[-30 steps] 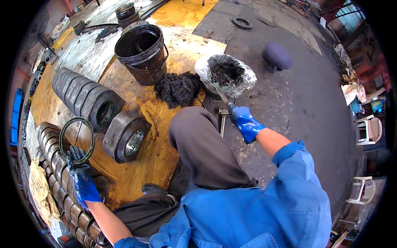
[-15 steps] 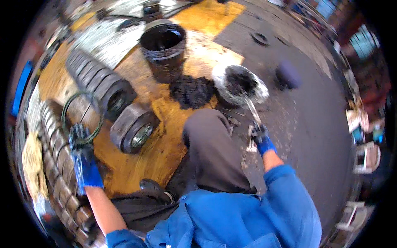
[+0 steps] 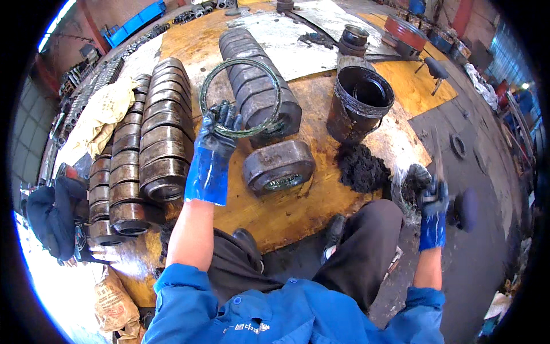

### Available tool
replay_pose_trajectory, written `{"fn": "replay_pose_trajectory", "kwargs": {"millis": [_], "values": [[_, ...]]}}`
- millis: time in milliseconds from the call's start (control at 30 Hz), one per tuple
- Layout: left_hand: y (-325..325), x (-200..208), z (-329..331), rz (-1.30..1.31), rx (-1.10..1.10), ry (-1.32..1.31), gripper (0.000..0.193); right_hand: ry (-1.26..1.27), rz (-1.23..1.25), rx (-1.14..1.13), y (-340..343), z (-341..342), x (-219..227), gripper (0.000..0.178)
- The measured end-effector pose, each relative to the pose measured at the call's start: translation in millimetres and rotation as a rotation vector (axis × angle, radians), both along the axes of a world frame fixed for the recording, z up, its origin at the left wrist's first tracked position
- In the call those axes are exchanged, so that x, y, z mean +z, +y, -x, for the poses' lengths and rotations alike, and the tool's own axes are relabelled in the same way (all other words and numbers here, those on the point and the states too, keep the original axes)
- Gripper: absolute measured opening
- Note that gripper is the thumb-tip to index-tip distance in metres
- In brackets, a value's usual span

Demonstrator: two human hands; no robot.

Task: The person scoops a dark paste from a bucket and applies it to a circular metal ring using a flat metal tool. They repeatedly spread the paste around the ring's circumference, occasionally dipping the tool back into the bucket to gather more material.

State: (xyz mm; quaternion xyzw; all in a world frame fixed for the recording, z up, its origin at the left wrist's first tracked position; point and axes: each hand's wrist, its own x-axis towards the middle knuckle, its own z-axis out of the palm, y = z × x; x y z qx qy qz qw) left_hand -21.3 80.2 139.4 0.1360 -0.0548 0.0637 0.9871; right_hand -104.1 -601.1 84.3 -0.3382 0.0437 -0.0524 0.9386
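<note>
My left hand, in a black and blue coated glove, is raised with its fingers closed on a thin dark-green ring. Below and right of it, a short, thick metal roller lies on the yellow board, with greenish grease in its bore. My right hand, gloved alike, is closed around a narrow stick-like tool, blurred by motion and pointing away from me. Beside that hand is a plastic-lined container with black grease, partly hidden by the glove. A black grease heap lies left of it.
A grease-smeared black bucket stands behind the heap. Rows of metal rollers lie at left, and another row lies beyond the ring. Farther out are a pale sack, a small stool and a dark round object.
My view has swung left. The left hand, still with the ring, is now higher and nearer the middle. My right hand has lifted the tool from the lined container and turned it upright.
</note>
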Motion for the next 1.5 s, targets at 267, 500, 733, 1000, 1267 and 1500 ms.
{"fn": "replay_pose_trajectory", "kwargs": {"millis": [267,500,733,1000,1267,1500], "values": [[15.8,0.6,-2.5,-0.105,-0.004,-0.088,0.032,0.447,-0.196,0.330,309.6,-72.4,118.1,0.028],[-6.0,11.5,13.4,-0.265,0.128,0.158,0.023,0.570,-0.330,0.482,389.5,-61.5,65.2,0.040],[-25.9,3.4,18.9,-0.808,0.134,0.200,0.025,0.394,-0.167,0.527,382.2,-87.3,67.3,0.042],[-42.4,-18.3,18.5,-0.947,0.147,0.271,0.029,-0.073,0.557,0.589,388.0,-58.4,104.0,0.043],[-14.8,14.2,13.7,-0.411,0.206,0.307,0.025,0.457,-0.248,0.484,347.9,-51.7,93.0,0.034],[8.4,6.4,5.9,-0.353,0.168,0.170,0.028,0.478,-0.344,0.624,346.2,-50.7,70.5,0.036]]}}
